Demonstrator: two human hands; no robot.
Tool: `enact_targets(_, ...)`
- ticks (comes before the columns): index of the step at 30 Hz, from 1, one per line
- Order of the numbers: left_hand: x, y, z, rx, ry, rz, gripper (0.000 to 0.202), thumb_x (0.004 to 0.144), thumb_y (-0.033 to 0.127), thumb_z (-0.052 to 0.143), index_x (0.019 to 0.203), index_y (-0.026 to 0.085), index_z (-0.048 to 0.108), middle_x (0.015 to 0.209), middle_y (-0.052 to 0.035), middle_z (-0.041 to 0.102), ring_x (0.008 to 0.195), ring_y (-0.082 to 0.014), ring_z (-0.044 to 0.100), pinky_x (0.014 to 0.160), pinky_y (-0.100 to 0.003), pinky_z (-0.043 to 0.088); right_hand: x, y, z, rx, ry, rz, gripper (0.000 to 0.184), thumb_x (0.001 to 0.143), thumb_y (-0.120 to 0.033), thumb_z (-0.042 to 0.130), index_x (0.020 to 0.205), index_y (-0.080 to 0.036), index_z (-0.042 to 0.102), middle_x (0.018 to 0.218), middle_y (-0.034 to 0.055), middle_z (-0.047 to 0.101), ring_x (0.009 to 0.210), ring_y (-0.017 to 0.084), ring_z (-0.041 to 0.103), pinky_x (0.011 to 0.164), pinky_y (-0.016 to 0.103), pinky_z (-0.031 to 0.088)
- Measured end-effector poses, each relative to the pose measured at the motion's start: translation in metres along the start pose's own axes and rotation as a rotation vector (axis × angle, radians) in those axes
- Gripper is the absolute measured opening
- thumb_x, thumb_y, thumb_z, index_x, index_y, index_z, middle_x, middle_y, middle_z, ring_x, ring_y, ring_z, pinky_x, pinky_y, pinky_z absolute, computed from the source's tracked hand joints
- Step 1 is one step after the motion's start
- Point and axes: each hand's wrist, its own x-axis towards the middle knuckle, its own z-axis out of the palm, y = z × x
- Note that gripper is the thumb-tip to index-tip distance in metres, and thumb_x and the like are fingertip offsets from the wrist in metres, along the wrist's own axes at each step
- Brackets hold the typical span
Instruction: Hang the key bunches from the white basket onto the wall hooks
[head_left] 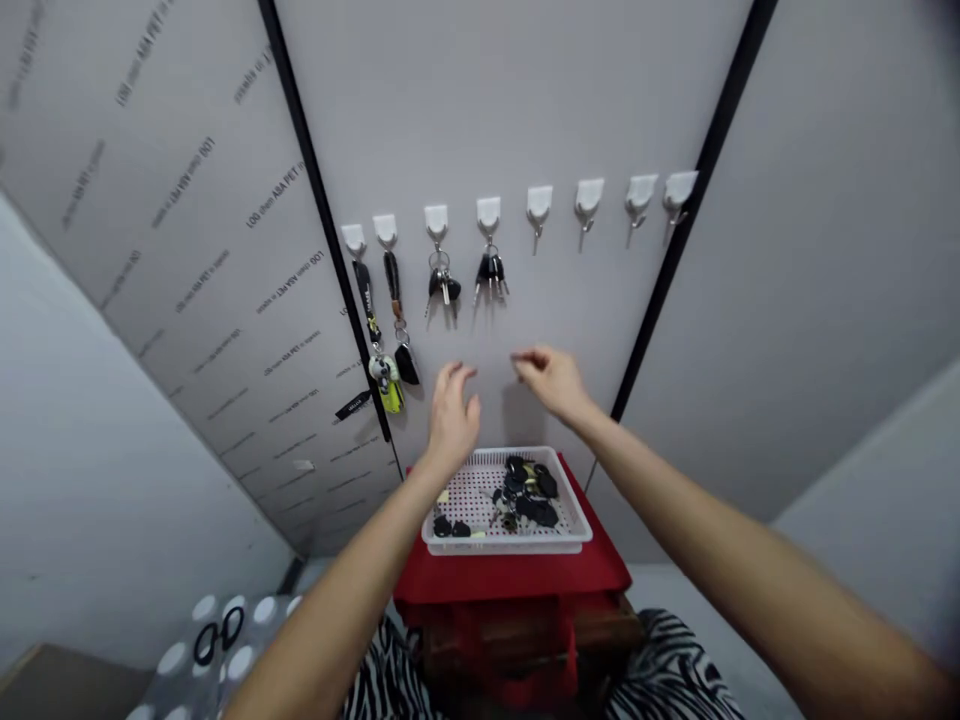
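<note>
My left hand [454,415] is raised above the left part of the white basket [457,547], fingers loosely bent and apart, holding nothing visible. To its right, my right hand [556,384] is in front of the wall, its fingers curved towards the left hand and a small gap between thumb and forefinger; nothing shows in it. Above both hands, a bunch of keys [491,270] hangs from a white hook [488,212]. Another key bunch [443,285] hangs on the hook to its left. Inside the basket lies a pile of dark keys [534,505], with more black keys [451,527] at its near left corner.
Farther left hang a strap with a black fob [406,363] and a lanyard with a panda charm [382,370]. Several bare hooks [589,195] continue rightward. The basket stands on a red cloth [517,580]. Black-handled scissors [219,636] lie low at left.
</note>
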Motion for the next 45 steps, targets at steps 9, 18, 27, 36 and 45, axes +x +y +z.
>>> enact_targets(9,-0.097,-0.048,0.056,0.150,-0.624,-0.315,0.032,0.061,0.018,0.043,0.092,0.014,0.048,0.092,-0.0081,0.050,0.089,-0.0175,0.043,0.077,-0.028,0.033,-0.113,0.085,0.018,-0.578,-0.524,-0.025,0.027,0.063,-0.014,0.039,0.084,-0.016,0.055,0.089,0.0072,0.054,0.086,0.016,0.046,0.074,0.026,0.034)
enact_targets(18,-0.095,-0.054,0.058,0.160,-0.812,-0.355,0.039,0.056,0.016,0.045,0.095,0.018,0.047,0.074,-0.0022,0.056,0.066,-0.0134,0.050,0.056,-0.021,0.036,-0.114,0.080,0.018,-0.666,-0.718,-0.090,0.028,0.059,-0.024,0.046,0.086,-0.021,0.054,0.087,0.0061,0.054,0.085,0.018,0.046,0.073,0.027,0.033)
enact_targets(27,-0.099,-0.054,0.060,0.188,-0.744,-0.333,0.031,0.054,0.024,0.049,0.085,0.020,0.049,0.069,-0.0003,0.055,0.063,-0.0137,0.049,0.054,-0.021,0.034,-0.113,0.082,0.024,-0.608,-0.668,-0.050,0.015,0.061,-0.020,0.045,0.071,-0.019,0.057,0.076,0.0048,0.052,0.079,0.016,0.046,0.066,0.025,0.033)
enact_targets(36,-0.093,-0.049,0.056,-0.149,-0.559,-0.353,0.039,0.055,0.010,0.045,0.094,0.015,0.045,0.091,-0.0037,0.052,0.078,-0.0116,0.047,0.072,-0.022,0.036,-0.102,0.072,0.022,-0.085,-0.423,0.183,0.014,0.061,-0.027,0.045,0.056,-0.014,0.049,0.050,-0.0028,0.047,0.048,0.008,0.042,0.047,0.019,0.031)
enact_targets(45,-0.065,-0.033,0.049,-0.542,-0.447,-0.343,0.023,0.063,0.016,0.045,0.084,0.013,0.051,0.085,-0.0033,0.056,0.078,-0.0116,0.049,0.073,-0.024,0.037,-0.074,0.033,0.008,0.262,-0.382,0.305,0.016,0.057,-0.028,0.050,0.055,-0.014,0.045,0.042,-0.0062,0.043,0.039,0.004,0.039,0.041,0.017,0.032)
